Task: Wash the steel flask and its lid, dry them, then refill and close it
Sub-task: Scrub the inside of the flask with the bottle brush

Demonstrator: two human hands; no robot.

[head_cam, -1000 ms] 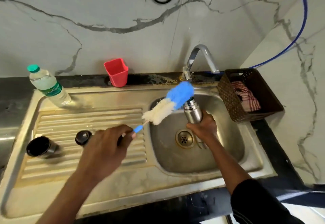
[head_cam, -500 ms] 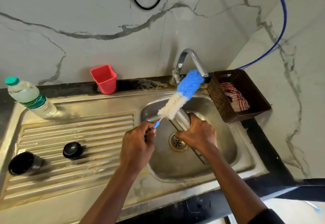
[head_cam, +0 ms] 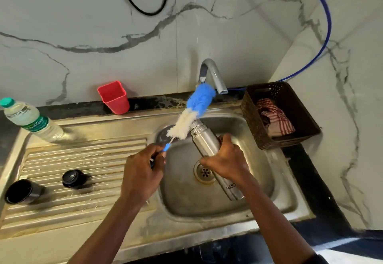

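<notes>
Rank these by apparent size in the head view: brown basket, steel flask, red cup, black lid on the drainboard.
1. brown basket
2. steel flask, partly hidden by the right hand
3. red cup
4. black lid
Basket and cup stand farther off; true sizes unsure.

I see right hand (head_cam: 226, 160) gripping steel flask (head_cam: 207, 141), tilted over sink basin (head_cam: 259, 176), mouth pointing far. Left hand (head_cam: 143, 170) holds brush (head_cam: 192, 114) just beside mouth. Lid (head_cam: 71, 178) on drainboard (head_cam: 83, 154), left.
</notes>
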